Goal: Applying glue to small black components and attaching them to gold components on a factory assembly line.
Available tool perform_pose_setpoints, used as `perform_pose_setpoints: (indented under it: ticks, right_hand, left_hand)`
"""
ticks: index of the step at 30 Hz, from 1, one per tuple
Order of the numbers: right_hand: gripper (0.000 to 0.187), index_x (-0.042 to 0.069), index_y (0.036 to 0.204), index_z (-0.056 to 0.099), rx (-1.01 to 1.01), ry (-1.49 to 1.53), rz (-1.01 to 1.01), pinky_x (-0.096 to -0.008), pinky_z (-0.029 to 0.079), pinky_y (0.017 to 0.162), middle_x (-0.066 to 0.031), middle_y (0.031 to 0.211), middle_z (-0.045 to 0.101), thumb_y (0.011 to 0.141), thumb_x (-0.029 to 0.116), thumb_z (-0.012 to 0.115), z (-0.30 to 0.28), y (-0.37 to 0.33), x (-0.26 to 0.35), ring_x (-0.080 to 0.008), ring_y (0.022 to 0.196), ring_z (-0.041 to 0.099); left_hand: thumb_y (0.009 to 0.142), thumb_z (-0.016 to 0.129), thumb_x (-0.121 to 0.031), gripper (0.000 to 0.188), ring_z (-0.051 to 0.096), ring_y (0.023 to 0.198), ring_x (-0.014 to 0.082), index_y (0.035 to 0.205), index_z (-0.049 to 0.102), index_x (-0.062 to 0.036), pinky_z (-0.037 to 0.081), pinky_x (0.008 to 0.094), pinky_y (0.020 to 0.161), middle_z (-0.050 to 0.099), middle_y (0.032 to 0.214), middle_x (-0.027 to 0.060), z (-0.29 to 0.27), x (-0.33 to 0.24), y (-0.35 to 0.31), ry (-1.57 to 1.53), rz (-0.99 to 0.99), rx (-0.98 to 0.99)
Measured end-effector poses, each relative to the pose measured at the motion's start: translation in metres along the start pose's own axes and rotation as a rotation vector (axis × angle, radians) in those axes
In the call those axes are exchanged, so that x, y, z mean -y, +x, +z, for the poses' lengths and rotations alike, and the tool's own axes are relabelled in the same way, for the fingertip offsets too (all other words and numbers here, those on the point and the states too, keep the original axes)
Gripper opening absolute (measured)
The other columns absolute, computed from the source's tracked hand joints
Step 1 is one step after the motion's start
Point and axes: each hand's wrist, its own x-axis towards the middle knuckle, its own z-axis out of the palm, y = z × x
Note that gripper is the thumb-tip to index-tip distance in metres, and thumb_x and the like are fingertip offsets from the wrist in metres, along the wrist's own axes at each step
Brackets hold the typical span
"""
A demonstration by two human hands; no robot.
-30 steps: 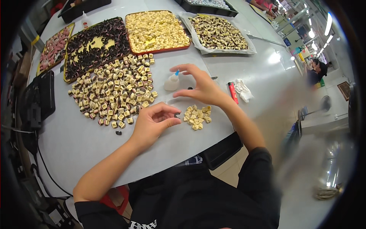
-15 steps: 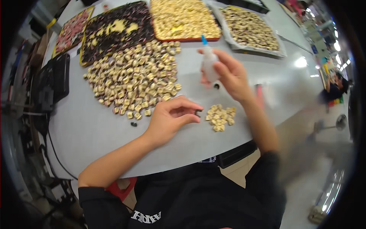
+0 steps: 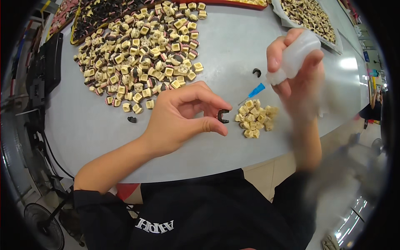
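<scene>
Between the thumb and fingertips of my left hand [image 3: 179, 116] is a small black C-shaped piece [image 3: 220, 118], its opening facing right. My right hand [image 3: 302, 83] grips a translucent white squeeze bottle [image 3: 301, 51], tilted upside down. Its blue needle tip [image 3: 257, 90] points down and left, above a small pile of cream-coloured pieces [image 3: 250, 116] and apart from the black piece. Another black C-shaped piece [image 3: 257, 73] lies on the table beyond the needle. A further small black bit [image 3: 132, 119] rests left of my left hand.
A large heap of small cream, black and pink pieces [image 3: 146, 62] covers the table's far left. Behind it stand trays of pink pieces [image 3: 63, 16] and black pieces [image 3: 100, 21]. At the far right is a lined tray [image 3: 308, 21]. A black device [image 3: 48, 66] stands at the left edge.
My right hand has tipped the bottle from needle up to needle down and left. The black piece in my left hand now shows more plainly. The whole view has shifted.
</scene>
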Motion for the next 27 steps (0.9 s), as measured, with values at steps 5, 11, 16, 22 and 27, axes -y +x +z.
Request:
perform_pose_setpoints:
  ticks: [5, 11, 16, 22, 27]
  right_hand:
    - [0.048, 0.009, 0.103, 0.041, -0.003, -0.185, -0.080, -0.0213, 0.041, 0.056, -0.0080, 0.072, 0.053, 0.089, 0.054, 0.045, 0.009, -0.008, -0.005, -0.0120, 0.060, 0.050]
    - [0.040, 0.005, 0.105, 0.037, -0.016, -0.185, -0.155, -0.0208, 0.039, 0.053, -0.0100, 0.068, 0.052, 0.088, 0.038, 0.050, 0.014, -0.014, -0.008, -0.0133, 0.060, 0.049]
    - [0.040, 0.002, 0.105, 0.034, -0.025, -0.220, -0.191, -0.0206, 0.038, 0.049, -0.0105, 0.068, 0.051, 0.083, 0.030, 0.052, 0.018, -0.014, -0.009, -0.0129, 0.056, 0.048]
    - [0.039, 0.003, 0.105, 0.034, -0.073, -0.194, -0.196, -0.0199, 0.036, 0.045, -0.0103, 0.067, 0.051, 0.084, 0.030, 0.052, 0.026, -0.015, -0.008, -0.0116, 0.053, 0.046]
    - [0.038, 0.003, 0.105, 0.034, -0.063, -0.217, -0.187, -0.0190, 0.035, 0.046, -0.0103, 0.068, 0.051, 0.085, 0.030, 0.050, 0.025, -0.018, -0.005, -0.0107, 0.053, 0.045]
  left_hand:
    - [0.068, 0.072, 0.010, 0.029, 0.054, 0.076, 0.0114, 0.096, 0.063, 0.0030, 0.051, 0.0263, 0.071, 0.055, 0.086, 0.0052, 0.000, 0.001, 0.000, 0.046, 0.026, 0.022]
    - [0.067, 0.072, 0.010, 0.030, 0.056, 0.073, 0.0122, 0.095, 0.066, 0.0025, 0.050, 0.0254, 0.068, 0.056, 0.085, 0.0062, 0.002, -0.001, -0.001, 0.066, 0.015, 0.002]
    - [0.065, 0.074, 0.009, 0.031, 0.056, 0.071, 0.0119, 0.094, 0.067, 0.0012, 0.048, 0.0240, 0.066, 0.058, 0.081, 0.0058, 0.002, -0.001, 0.000, 0.083, 0.020, -0.005]
    - [0.064, 0.075, 0.006, 0.031, 0.055, 0.071, 0.0101, 0.094, 0.068, -0.0009, 0.044, 0.0228, 0.062, 0.059, 0.078, 0.0044, 0.002, -0.001, 0.000, 0.118, 0.024, -0.012]
    - [0.064, 0.076, 0.004, 0.031, 0.053, 0.071, 0.0096, 0.093, 0.069, -0.0012, 0.043, 0.0227, 0.061, 0.060, 0.076, 0.0033, 0.003, -0.001, 0.000, 0.130, 0.014, -0.017]
